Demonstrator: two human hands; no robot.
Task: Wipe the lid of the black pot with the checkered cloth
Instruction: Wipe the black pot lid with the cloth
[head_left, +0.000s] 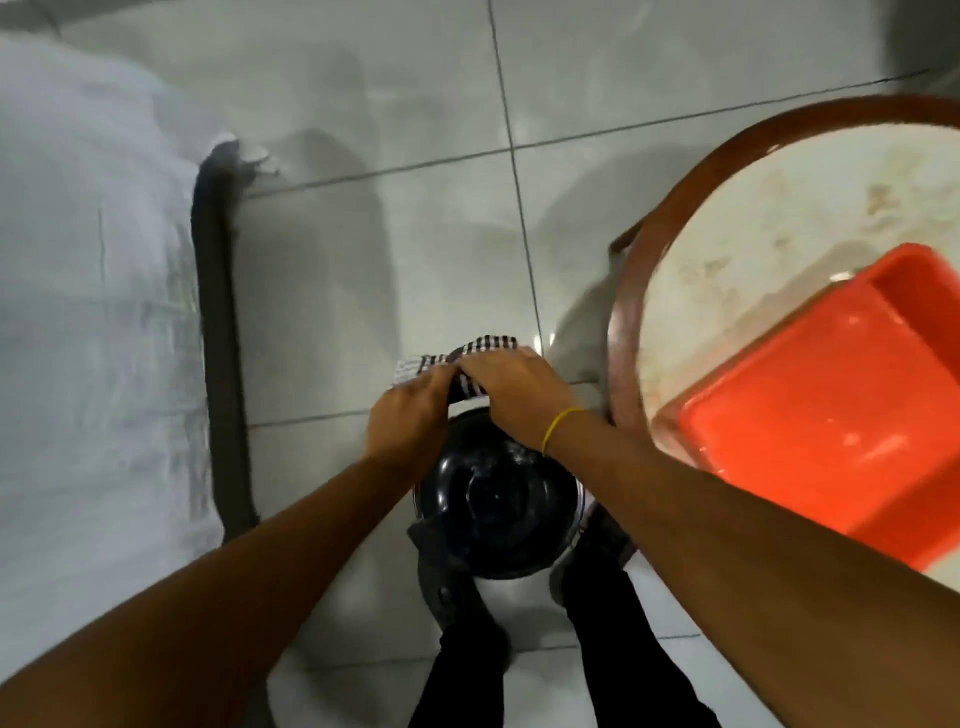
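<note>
The black pot stands on the tiled floor between my feet, its glossy domed lid (496, 499) on top. Just beyond the lid's far edge I hold the black-and-white checkered cloth (462, 364) with both hands. My left hand (410, 415) pinches its near left part. My right hand (511, 387), a yellow band on the wrist, lies over its right part. The cloth hangs bunched between them, above the floor. Whether it touches the lid is hidden by my hands.
A round table (628, 312) with a brown rim stands at the right, carrying an orange tray (831, 405). A white covered surface with a dark edge (218, 332) fills the left. My black-trousered legs (597, 649) and shoes flank the pot.
</note>
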